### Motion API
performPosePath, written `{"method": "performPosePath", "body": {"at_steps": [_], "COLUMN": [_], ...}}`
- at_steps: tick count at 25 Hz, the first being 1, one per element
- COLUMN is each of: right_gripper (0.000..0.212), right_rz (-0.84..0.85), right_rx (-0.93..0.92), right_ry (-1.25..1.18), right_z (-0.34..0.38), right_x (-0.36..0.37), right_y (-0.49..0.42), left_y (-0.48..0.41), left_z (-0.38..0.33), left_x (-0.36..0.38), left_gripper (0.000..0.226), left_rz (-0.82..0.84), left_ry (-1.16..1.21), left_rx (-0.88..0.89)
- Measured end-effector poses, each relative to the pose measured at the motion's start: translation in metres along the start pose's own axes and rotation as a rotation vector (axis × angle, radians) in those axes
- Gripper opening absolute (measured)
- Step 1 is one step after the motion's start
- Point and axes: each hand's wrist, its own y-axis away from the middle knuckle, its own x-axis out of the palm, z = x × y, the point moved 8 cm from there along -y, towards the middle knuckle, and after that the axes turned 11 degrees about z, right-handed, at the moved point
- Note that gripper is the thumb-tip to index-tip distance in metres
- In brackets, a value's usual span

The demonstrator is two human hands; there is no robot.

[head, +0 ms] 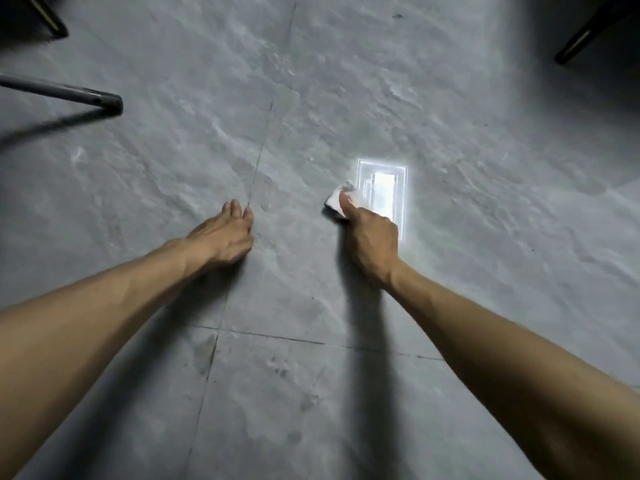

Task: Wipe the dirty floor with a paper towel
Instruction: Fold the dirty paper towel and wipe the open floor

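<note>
Tiled floor (346, 81), two hands.
Right hand (372, 240) grips paper towel (337, 200); left hand (225, 239) rests straight fingertips at grout line (258, 168).

Paper towel (334, 202) is mostly hidden under the right hand (372, 245), glare (384, 192) washes out the floor (450, 209) beside it, and the furniture legs (69, 93) run off-frame.

Grey metal leg (62, 91) with dark foot cap slants in from the left edge. Upper-left dark leg (52, 20) and upper-right dark leg (581, 41) occupy the top corners. Bright rectangular glare (384, 181) lies right of centre.
</note>
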Motion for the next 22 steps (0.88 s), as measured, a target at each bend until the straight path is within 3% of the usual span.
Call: {"method": "performPosePath", "body": {"at_steps": [1,2,4,5,7,10,12,15,17,19,22], "right_gripper": [0.065,0.066,0.064,0.061,0.056,0.046,0.046,0.047,0.049,0.056,0.065], "right_rz": [0.017,0.101,0.231,0.204,0.087,-0.014,-0.119,-0.247,-0.251,-0.129,0.095], "right_rx": [-0.061,-0.235,-0.546,-0.640,-0.545,-0.039,0.159,0.332,0.419,0.319,-0.170], "right_ry": [-0.067,-0.043,0.087,0.173,0.210,0.071,-0.002,-0.095,-0.136,-0.139,0.028], "right_z": [0.024,0.062,0.099,0.094,0.051,-0.055,-0.099,-0.104,-0.069,0.006,0.099], "right_x": [0.014,0.032,0.057,0.049,0.016,-0.020,-0.016,0.006,0.029,0.053,0.079], "right_y": [0.014,0.033,0.054,0.042,0.002,-0.015,0.018,0.067,0.090,0.093,0.100], "left_y": [0.001,0.001,0.000,-0.003,-0.005,-0.001,-0.002,-0.004,-0.002,0.000,0.001], "left_z": [-0.001,-0.001,-0.002,-0.004,-0.001,0.000,0.001,-0.002,0.000,0.001,0.002], "left_x": [0.001,0.000,0.003,0.003,0.004,0.006,0.006,0.008,0.010,0.008,0.007], "left_gripper": [0.062,0.062,0.062,0.063,0.064,0.065,0.067,0.068,0.068,0.067,0.065], "left_rz": [0.000,-0.013,-0.015,-0.029,-0.071,-0.070,-0.077,-0.083,-0.092,-0.091,-0.110], "left_ry": [0.017,0.008,-0.012,-0.010,0.000,0.065,0.087,0.094,0.086,0.089,0.062], "left_rx": [-0.010,-0.020,-0.021,-0.018,-0.032,-0.036,-0.049,-0.021,-0.010,0.019,0.031]}}
